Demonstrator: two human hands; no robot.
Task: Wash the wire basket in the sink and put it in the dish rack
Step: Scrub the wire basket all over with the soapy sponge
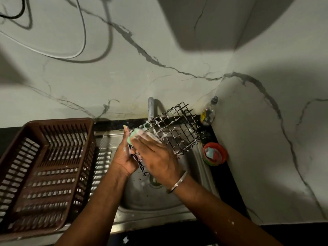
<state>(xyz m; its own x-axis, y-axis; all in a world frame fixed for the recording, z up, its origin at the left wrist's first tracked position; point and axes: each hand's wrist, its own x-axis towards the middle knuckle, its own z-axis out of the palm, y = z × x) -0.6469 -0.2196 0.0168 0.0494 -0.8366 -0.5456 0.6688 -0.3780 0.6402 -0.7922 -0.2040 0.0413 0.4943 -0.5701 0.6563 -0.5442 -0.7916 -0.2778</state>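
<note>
A foam-streaked wire basket (177,132) hangs tilted over the steel sink (147,197), just below the tap (150,107). My left hand (122,160) grips the basket's lower left edge, thumb pointing up. My right hand (158,157), with a metal bangle on the wrist, holds a green soapy sponge (135,134) against the basket's left side, fingers laid across it. The brown plastic dish rack (58,121) stands on the drainboard to the left of the sink, with nothing in it.
A small bottle (207,112) stands in the back right corner of the counter. A red bowl (215,153) with scrub pads sits right of the sink. Marble walls close in behind and on the right. Cables hang on the wall at upper left.
</note>
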